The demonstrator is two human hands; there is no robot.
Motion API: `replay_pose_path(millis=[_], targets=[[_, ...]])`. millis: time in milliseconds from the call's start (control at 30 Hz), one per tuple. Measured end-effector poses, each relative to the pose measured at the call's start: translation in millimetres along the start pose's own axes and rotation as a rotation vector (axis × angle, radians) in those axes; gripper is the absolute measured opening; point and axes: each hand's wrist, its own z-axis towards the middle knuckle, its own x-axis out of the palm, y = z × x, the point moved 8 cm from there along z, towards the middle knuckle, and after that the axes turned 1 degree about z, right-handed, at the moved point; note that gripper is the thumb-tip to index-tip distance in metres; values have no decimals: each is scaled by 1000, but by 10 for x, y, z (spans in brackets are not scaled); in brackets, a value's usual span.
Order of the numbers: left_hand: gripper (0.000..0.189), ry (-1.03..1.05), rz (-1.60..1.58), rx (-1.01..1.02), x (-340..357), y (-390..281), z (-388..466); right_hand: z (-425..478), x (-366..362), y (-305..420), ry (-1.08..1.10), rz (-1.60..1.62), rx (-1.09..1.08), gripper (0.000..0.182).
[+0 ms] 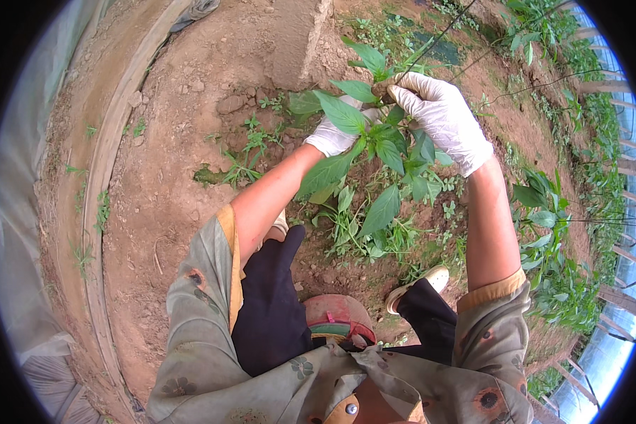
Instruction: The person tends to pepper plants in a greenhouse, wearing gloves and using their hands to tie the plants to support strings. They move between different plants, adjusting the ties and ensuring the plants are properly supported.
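Observation:
A green pepper plant (384, 140) with broad pointed leaves stands between my two gloved hands. My left hand (336, 130), in a thin white glove, reaches in behind the leaves near the stem. Leaves cover most of its fingers, so its grip is hidden. From the right side, my right hand (437, 108), also in a white glove, pinches its thumb and fingers together at the upper stem. A thin dark string (434, 42) runs from those fingertips toward the upper right. The fingertips of the glove look soiled brown.
Low weeds (360, 233) grow at the plant's foot. A red round container (339, 312) sits between my legs. Left lies a long pale edging strip (98, 196) beside plastic sheeting (16, 212). More pepper plants (551, 238) and strings are on the right. A block-like slab (297, 42) lies ahead.

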Motion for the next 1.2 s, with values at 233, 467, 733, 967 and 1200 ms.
replay_pose_path(millis=[233, 467, 733, 967, 1200], targets=[[19, 212, 57, 11, 235, 121, -56, 22, -4, 432, -130, -537, -616, 23], [26, 144, 259, 242, 266, -114, -71, 399, 51, 77, 164, -299, -197, 32], [21, -55, 447, -20, 92, -229, -120, 456, -65, -293, 99, 39, 146, 34], [16, -301, 499, 114, -21, -417, -252, 455, -137, -296, -7, 118, 180, 27], [27, 48, 154, -109, 372, 50, -96, 443, -96, -80, 33, -322, -149, 34]])
